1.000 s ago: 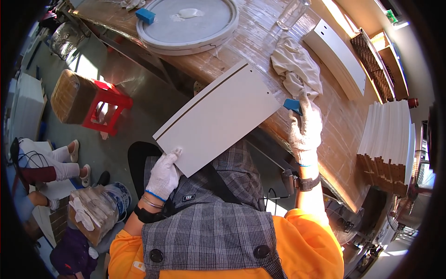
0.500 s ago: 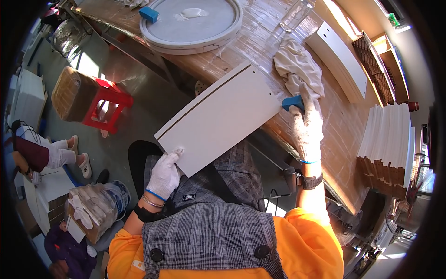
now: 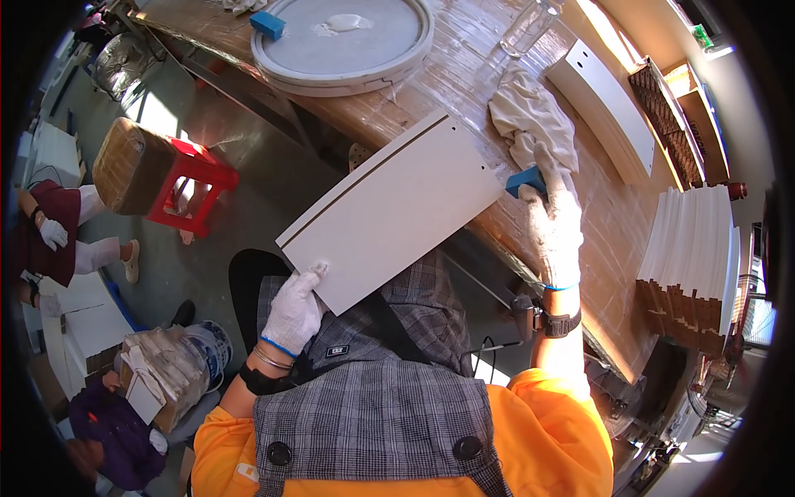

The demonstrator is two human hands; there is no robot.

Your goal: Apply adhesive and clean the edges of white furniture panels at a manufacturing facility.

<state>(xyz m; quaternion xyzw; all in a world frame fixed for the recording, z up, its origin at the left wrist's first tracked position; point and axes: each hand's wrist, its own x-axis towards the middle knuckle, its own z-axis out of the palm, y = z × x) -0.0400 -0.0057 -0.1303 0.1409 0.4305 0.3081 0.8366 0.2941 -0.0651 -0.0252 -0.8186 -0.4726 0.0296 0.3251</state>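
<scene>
Left hand [image 3: 294, 313]: gloved, pinching the near end of a white panel [image 3: 393, 215].
Right hand [image 3: 553, 232]: gloved, half curled around a blue sponge [image 3: 525, 180] beside the panel's far end.
Tabletop [image 3: 609, 257]: near edge overlapped by the panel; round tray [image 3: 344, 86] further left.
Room: red stool [image 3: 192, 195].
Hidden: left fingers beneath panel.
Cut off: tray's top.

Strong light falls on the right side, glaring off the film-covered brown wooden counter [image 3: 451, 70] and nearly bleaching the white-gloved right hand [image 3: 554, 232]. The smooth grey floor [image 3: 261, 219] lies dim. Fisheye curvature bends outer edges into black; the lower left seems slightly soft.
</scene>
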